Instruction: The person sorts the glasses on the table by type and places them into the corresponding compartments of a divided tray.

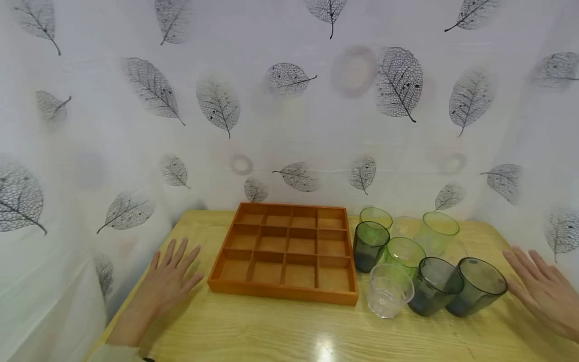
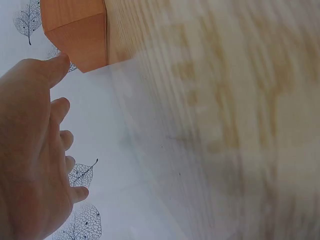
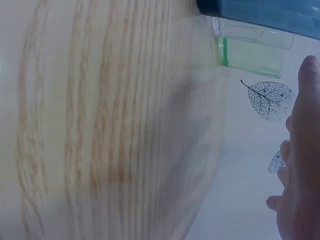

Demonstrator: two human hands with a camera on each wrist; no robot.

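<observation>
My left hand (image 1: 165, 284) is at the left of the table, fingers spread and straight, apart from the orange-brown wooden box (image 1: 282, 295). Several square compartments divide the box. In the left wrist view, its corner (image 2: 77, 37) shows above the thumb of the left hand (image 2: 27, 145). At the far right, the right hand (image 1: 545, 294) has its fingers extended beside a dark grey glass (image 1: 477, 289). A second dark glass (image 1: 434, 289) and a clear cup (image 1: 389, 296) stand to its left. In the right wrist view, a green glass (image 3: 252, 57) appears beyond the fingertips.
Behind the front glasses are a third dark glass (image 1: 368, 249), close to the box's right side, and several green glasses, one (image 1: 436, 239) at the back. Light wooden table (image 1: 253, 332) runs under everything. A white leaf-print curtain (image 1: 289, 130) hangs behind and at both sides.
</observation>
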